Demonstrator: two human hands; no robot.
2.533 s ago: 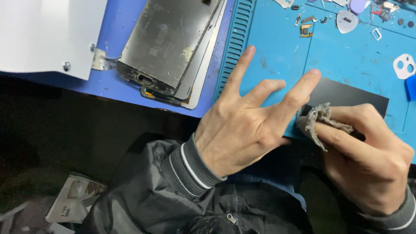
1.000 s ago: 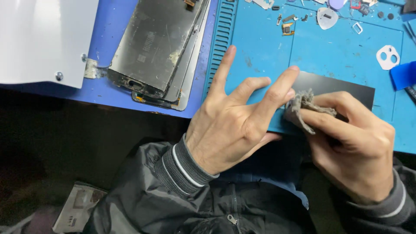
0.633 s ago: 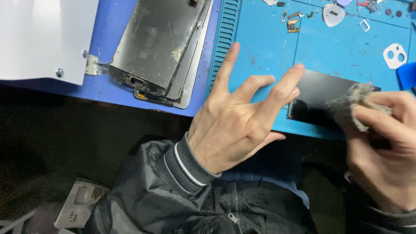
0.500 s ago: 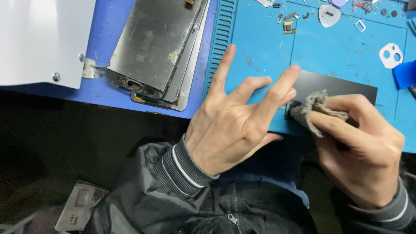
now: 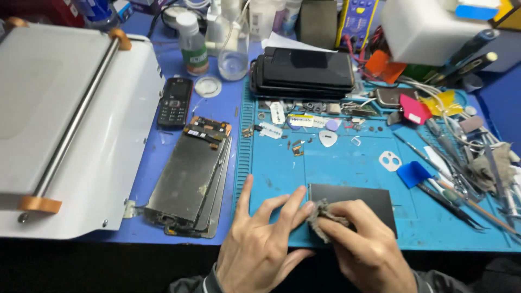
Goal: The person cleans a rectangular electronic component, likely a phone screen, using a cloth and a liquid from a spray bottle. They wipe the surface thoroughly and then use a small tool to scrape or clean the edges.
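Blue work mat [image 5: 347, 179] is spread beneath both hands. Black glass panel [image 5: 355, 209] lies flat, pinned at its near-left corner under splayed left hand [image 5: 266, 247] fingertips. Grey rag [image 5: 324, 216] is pinched in right hand [image 5: 369, 249], rubbing that corner; wiping is judged unfinished, the rest of the panel lying beyond the fingers.

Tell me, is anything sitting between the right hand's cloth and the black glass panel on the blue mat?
Nothing visible does. The right hand presses the grey cloth straight onto the left end of the black glass panel, while the left hand lies on the blue mat with a fingertip at the panel's left edge.
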